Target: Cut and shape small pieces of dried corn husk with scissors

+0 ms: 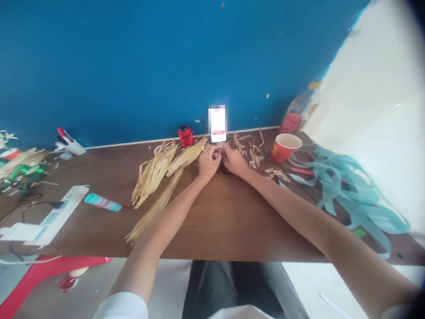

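Note:
Toward the back of the table, my left hand (pixel 208 163) and my right hand (pixel 234 160) meet with fingertips pinched close together. A small pale bit shows between them, too small to name. Left of my left hand lie dried corn husks (pixel 155 173): one spread bundle, a fuller husk (pixel 187 157) reaching almost to my fingers, and a thin strip (pixel 156 215) beside my forearm. Just behind my hands a phone (pixel 218 122) with a lit screen leans upright against the blue wall. Torn husk scraps (pixel 255 153) lie right of my right hand.
A red paper cup (pixel 282 151), a bottle (pixel 297 113) and heaped pale-blue ribbon (pixel 352 190) occupy the right side. A red container (pixel 185 136) stands by the wall. A blue roll (pixel 102 202), a power strip (pixel 58 217) with cables and a pen cup (pixel 75 146) are at left.

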### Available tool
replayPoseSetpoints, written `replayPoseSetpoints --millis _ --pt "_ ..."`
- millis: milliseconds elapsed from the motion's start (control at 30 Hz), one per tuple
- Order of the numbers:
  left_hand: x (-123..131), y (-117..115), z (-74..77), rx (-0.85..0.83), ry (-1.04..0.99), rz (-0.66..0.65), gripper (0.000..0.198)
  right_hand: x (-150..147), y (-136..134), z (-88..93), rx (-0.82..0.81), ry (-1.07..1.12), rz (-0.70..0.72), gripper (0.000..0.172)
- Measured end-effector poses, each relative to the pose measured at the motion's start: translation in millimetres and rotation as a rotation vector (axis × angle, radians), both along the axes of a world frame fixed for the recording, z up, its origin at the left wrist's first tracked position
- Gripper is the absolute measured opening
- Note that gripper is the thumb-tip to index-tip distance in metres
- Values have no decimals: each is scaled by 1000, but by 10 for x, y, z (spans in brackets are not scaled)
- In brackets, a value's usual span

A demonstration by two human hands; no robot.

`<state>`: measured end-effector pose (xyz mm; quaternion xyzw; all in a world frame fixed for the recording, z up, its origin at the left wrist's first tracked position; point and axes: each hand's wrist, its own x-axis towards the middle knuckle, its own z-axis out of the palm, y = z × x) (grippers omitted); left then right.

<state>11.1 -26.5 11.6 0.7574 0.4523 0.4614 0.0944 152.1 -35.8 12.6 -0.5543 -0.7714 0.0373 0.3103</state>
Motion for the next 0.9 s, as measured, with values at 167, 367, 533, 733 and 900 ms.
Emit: replayPoseSetpoints --millis 167,367,533,733,900 --pt "-22 37 -30 -22 8 10 12 -5 -4 5 11 27 15 47" --pt "-26 66 -48 -90 -51 29 12 -12 4 2 79 94 -48 36" --pt "-21 50 -23 -121 -47 35 10 -14 -23 14 93 111 -132 26" --pt "-20 54 -19 -143 -28 17 10 -5 -42 44 87 139 -168 26" --pt "-19 71 -36 -133 -51 10 8 1 -39 52 69 145 -214 30"
